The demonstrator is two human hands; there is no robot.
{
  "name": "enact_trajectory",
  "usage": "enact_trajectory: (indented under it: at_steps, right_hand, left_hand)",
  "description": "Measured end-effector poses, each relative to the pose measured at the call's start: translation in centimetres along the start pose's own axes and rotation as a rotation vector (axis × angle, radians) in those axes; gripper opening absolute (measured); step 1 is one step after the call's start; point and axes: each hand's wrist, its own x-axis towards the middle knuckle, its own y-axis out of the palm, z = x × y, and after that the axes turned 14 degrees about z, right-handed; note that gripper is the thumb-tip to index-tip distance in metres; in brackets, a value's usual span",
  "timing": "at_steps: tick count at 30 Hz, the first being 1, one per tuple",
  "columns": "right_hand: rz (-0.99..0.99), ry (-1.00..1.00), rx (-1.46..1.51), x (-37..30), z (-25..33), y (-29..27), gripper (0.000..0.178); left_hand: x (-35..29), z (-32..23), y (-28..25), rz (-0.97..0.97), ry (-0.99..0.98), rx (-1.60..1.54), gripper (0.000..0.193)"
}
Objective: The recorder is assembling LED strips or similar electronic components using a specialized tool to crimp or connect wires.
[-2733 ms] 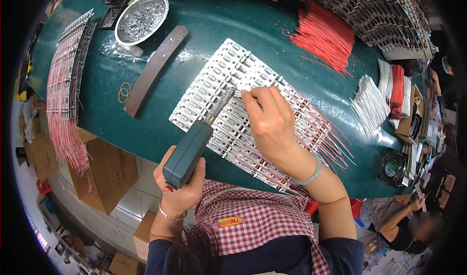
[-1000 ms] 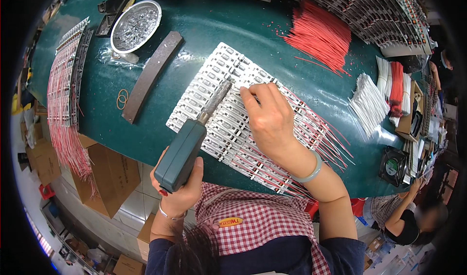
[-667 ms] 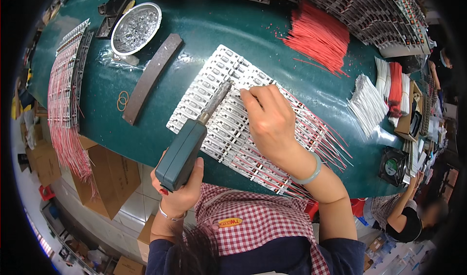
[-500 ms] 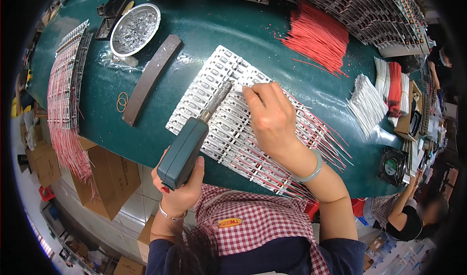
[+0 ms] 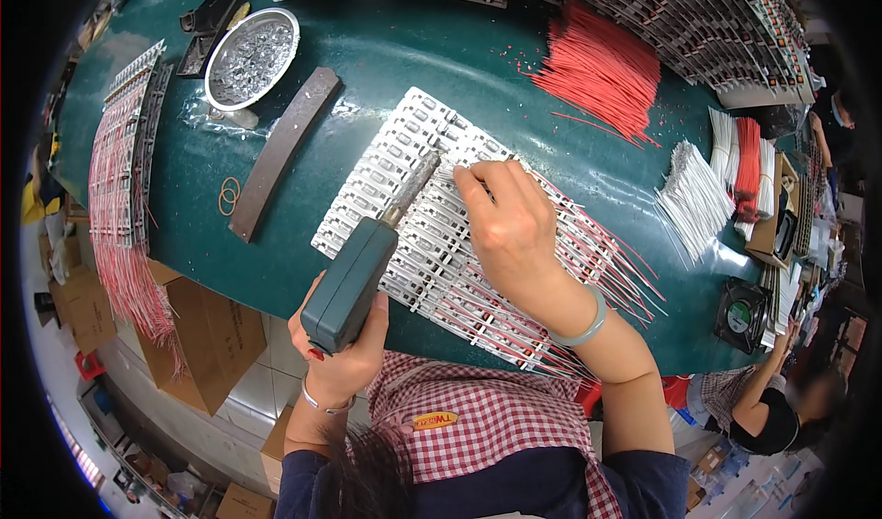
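Observation:
My left hand (image 5: 344,354) is closed around the handle of a dark green soldering gun (image 5: 349,285). Its grey tip (image 5: 421,177) touches or hovers just over a panel of white, slotted parts in rows (image 5: 367,184); I cannot tell which. Just right of the tip, my right hand (image 5: 510,225) has thumb and forefinger pinched low over the panel. Whatever lies in that pinch is too small to make out. Thin red and white wires (image 5: 616,243) run from the panel's rows toward the right, partly hidden under my right hand and forearm.
A metal bowl of silvery scraps (image 5: 253,60), a brown bar (image 5: 287,152) and rubber bands (image 5: 230,196) lie left. Red wires (image 5: 602,73) and white wires (image 5: 694,193) are piled right. A small black fan (image 5: 742,312) sits near the edge. Stacked panels (image 5: 643,9) line the back.
The soldering gun's body has shifted slightly right, its tip staying near the same rows. My right hand has dropped a little toward me, still pinched.

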Motion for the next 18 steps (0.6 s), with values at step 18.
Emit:
enact_trajectory:
  at_steps: [18]
  right_hand:
    - [0.016,0.029,0.07,-0.07,0.13,-0.2,0.028]
  left_hand:
    - [-0.38,0.77,-0.14,-0.025,0.025,0.002,0.021]
